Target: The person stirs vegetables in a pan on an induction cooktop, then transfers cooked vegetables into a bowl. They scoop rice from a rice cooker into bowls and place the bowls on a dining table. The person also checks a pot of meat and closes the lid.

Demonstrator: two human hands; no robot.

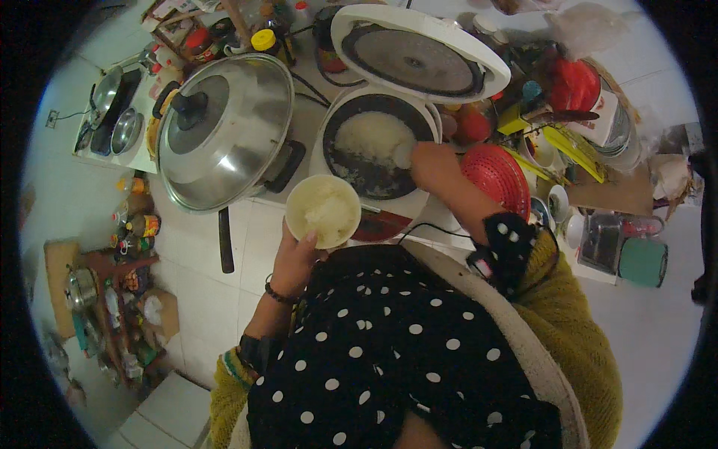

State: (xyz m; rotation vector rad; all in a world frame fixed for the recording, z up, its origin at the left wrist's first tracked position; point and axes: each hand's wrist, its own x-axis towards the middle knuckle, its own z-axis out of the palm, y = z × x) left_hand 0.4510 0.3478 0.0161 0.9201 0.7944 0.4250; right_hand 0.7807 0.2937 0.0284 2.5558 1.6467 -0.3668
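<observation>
My left hand (pixel 293 258) holds a pale bowl (pixel 293 217) from below, its thumb over the rim. White rice (pixel 326 211) lies in the bowl. Over the right side of an open rice cooker (pixel 317 161), my right hand (pixel 435 168) is closed on a rice paddle (pixel 402 155), of which only a pale, blurred end shows. That end touches the cooked rice (pixel 370 136) in the dark inner pot (pixel 340 176). Behind the pot the cooker's white lid (pixel 495 71) stands raised. The bowl is just in front and left of the cooker.
Left of the cooker stands a large steel pan with a domed lid (pixel 258 97); its long dark handle (pixel 226 239) juts toward the floor. A red colander (pixel 497 176) sits close to my right forearm. Jars and bottles (pixel 200 45) crowd the back. A shelf (pixel 112 292) stands far left.
</observation>
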